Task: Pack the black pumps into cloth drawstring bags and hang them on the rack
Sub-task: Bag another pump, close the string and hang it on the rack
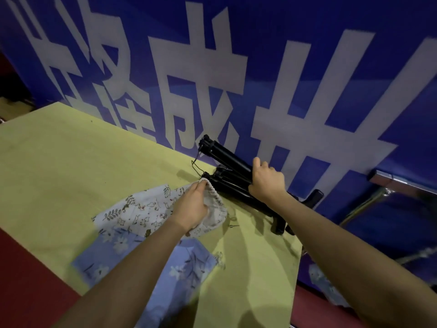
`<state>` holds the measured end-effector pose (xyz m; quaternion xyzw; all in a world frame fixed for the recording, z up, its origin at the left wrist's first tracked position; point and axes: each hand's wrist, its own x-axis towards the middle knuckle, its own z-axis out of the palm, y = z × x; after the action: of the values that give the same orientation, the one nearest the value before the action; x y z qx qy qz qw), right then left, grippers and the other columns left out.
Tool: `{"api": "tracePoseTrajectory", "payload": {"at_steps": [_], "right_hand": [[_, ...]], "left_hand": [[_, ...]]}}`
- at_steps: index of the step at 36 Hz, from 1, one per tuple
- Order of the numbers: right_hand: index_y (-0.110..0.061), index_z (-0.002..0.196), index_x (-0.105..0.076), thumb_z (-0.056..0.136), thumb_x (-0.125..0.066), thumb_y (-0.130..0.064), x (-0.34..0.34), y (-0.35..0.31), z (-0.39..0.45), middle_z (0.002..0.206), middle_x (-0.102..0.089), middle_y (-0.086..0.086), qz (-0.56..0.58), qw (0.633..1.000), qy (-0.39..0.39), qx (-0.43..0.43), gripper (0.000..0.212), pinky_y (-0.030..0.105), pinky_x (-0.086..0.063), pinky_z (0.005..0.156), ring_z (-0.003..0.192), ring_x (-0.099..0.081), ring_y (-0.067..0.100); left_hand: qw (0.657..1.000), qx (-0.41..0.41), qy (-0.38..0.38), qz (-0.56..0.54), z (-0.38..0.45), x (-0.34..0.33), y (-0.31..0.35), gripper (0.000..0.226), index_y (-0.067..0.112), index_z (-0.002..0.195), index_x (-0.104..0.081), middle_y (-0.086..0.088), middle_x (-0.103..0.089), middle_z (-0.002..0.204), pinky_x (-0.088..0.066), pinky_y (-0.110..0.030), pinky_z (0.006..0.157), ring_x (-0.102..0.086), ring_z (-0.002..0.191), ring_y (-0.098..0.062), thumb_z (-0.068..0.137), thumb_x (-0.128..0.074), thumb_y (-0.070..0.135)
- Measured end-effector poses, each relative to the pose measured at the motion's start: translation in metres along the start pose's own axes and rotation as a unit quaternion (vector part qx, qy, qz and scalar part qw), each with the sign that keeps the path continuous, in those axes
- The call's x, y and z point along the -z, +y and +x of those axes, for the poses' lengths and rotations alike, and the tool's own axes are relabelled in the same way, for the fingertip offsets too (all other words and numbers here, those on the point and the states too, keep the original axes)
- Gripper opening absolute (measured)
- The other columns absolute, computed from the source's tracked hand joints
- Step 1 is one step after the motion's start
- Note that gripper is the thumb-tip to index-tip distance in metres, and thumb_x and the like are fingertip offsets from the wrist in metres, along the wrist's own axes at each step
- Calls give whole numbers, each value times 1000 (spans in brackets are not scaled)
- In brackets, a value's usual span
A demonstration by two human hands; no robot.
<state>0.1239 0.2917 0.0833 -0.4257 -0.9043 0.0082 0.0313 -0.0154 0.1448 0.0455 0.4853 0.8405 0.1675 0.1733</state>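
Nearest the camera, a blue floral bag [142, 263] is lying flat on the yellow-green table [59, 166]. Beyond it, the left hand [191, 209] is pinching the gathered mouth of a white printed drawstring bag [142, 214]. Just beside that mouth, the right hand [267, 181] is closing around the black pumps [227, 159], whose long axis is running upper-left to lower-right, nozzle ends toward the opening. Behind, large white Chinese characters, including 成, are showing on a blue banner [307, 55].
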Motion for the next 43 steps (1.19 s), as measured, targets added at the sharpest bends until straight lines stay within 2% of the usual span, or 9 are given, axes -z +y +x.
{"api": "tracePoseTrajectory", "payload": {"at_steps": [5,13,20,24,27,31,34,39,43], "right_hand": [[-12,130,-29,84,-54,-11,12,-1,-23,79,-52,6,25,999,-7,-20,53,33,-37,58,65,-50,28],[-20,123,-44,80,-57,-21,10,12,-57,80,-56,3,87,995,-28,-46,45,45,-41,93,86,-60,32],[-22,112,-47,79,-56,-21,2,19,-77,80,-61,2,121,991,4,-59,34,37,-44,80,75,-56,27],[-24,116,-47,81,-57,-22,2,17,-82,85,-61,1,144,988,1,-55,37,33,-45,72,76,-56,25],[-23,118,-46,83,-58,-22,2,16,-84,85,-57,-1,131,991,-9,-36,37,29,-39,63,73,-51,21],[-23,125,-45,84,-57,-20,2,12,-83,95,-65,4,115,993,-19,-15,43,32,-44,71,81,-57,23],[-23,127,-45,82,-56,-20,-1,12,-82,97,-67,5,120,992,-22,-4,46,32,-46,76,88,-62,26],[-24,133,-41,82,-56,-20,-3,16,-87,101,-67,6,103,994,-19,13,53,28,-37,75,91,-61,27],[-23,136,-39,83,-55,-17,-3,18,-92,101,-67,8,76,996,-30,24,56,27,-34,76,93,-61,29]], "left_hand": [[1000,-2,11,8,-6,9,2,69,16,150,-17,-1,-24,154,-46,-36,77,-45,126,-27,89,-46,3],[1000,2,10,4,-9,15,1,69,13,149,-17,-8,-31,149,-46,-41,88,-44,127,-29,88,-50,5],[1000,13,-2,20,-5,18,-4,67,9,148,-18,-12,-35,144,-45,-42,88,-46,123,-33,88,-48,5],[999,-30,-32,11,-2,21,-2,72,14,151,-13,-3,-17,158,-39,-38,104,-34,137,-28,88,-44,-1],[996,-79,-50,13,-3,21,5,67,10,149,-22,-4,-17,158,-29,-30,112,-27,142,-23,86,-44,-5],[993,-99,-61,-15,-1,17,9,56,9,138,-41,-7,-39,144,-41,-34,99,-45,127,-27,84,-46,-5],[993,-85,-63,-46,-2,16,8,53,9,136,-43,-9,-43,137,-40,-30,89,-47,120,-28,85,-43,-5],[992,-30,-38,-115,-2,19,2,48,7,137,-40,-13,-42,141,-40,-32,92,-46,123,-32,90,-46,-1],[986,-36,-17,-161,0,24,-7,71,14,149,-21,-7,-29,154,-39,-35,102,-37,136,-29,88,-52,-2]]}}
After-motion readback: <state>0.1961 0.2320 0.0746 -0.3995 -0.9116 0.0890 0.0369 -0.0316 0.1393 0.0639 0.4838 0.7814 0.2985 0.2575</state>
